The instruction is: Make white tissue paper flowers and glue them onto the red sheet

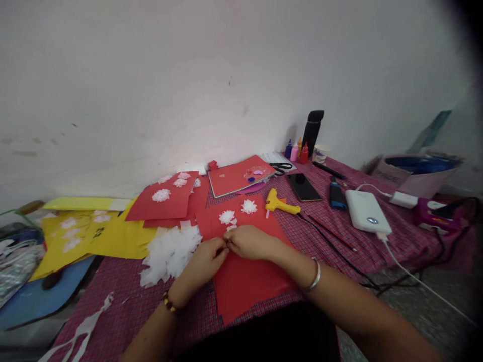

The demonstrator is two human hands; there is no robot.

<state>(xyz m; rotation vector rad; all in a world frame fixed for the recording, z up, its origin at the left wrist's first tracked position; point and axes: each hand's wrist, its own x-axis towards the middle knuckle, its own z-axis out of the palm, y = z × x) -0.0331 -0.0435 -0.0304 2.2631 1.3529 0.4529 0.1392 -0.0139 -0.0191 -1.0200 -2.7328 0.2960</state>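
My left hand [207, 259] and my right hand [249, 242] meet over a red paper sheet [252, 286], fingertips pinched together. Whatever is between the fingers is too small or hidden to make out. Just beyond my knuckles, two white paper flowers [248, 206] sit on the sheet, with small loose white bits beside the nearer one. Left of the sheet, close to my left wrist, lies a heap of white paper pieces [171, 254]. A yellow glue gun [281, 202] rests at the sheet's right edge, its nozzle over the red paper.
Red sheets with white flowers [166, 201] and yellow sheets [109, 236] lie left. A paint-spotted red board [237, 176], scissors [279, 167] and paint bottles [294, 152] stand behind. Rightward are a phone [304, 187], pencil [332, 233], and white power bank [368, 212] with trailing cables.
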